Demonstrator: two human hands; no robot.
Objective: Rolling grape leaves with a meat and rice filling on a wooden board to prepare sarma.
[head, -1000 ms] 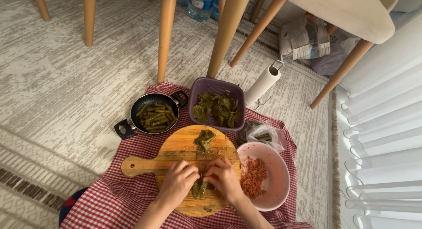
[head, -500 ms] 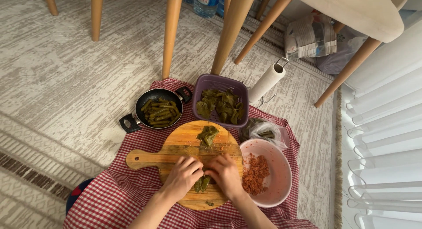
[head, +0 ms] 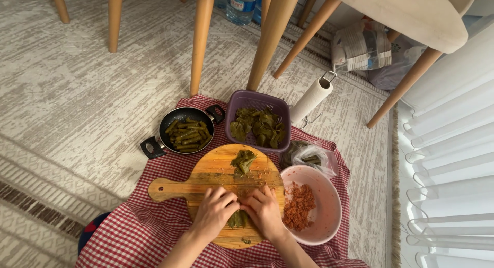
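My left hand (head: 215, 212) and my right hand (head: 264, 211) are side by side on a round wooden cutting board (head: 213, 171), fingers curled over a dark green leaf (head: 237, 219) that they are rolling. Only the leaf's lower end shows between the hands. A second crumpled leaf (head: 243, 160) lies at the board's far edge. Right of the board stands a pink bowl (head: 327, 196) holding reddish rice filling (head: 299, 206).
A black pan (head: 183, 130) of several rolled leaves and a purple basket (head: 256, 101) of loose leaves sit beyond the board on a red checked cloth (head: 144, 232). A plastic bag (head: 312, 157), a paper towel roll (head: 311, 99), chair legs (head: 199, 41) and a curtain (head: 453, 160) surround it.
Both hands stayed on the leaf, working it closer together on the board. The view shifted slightly; nothing else moved.
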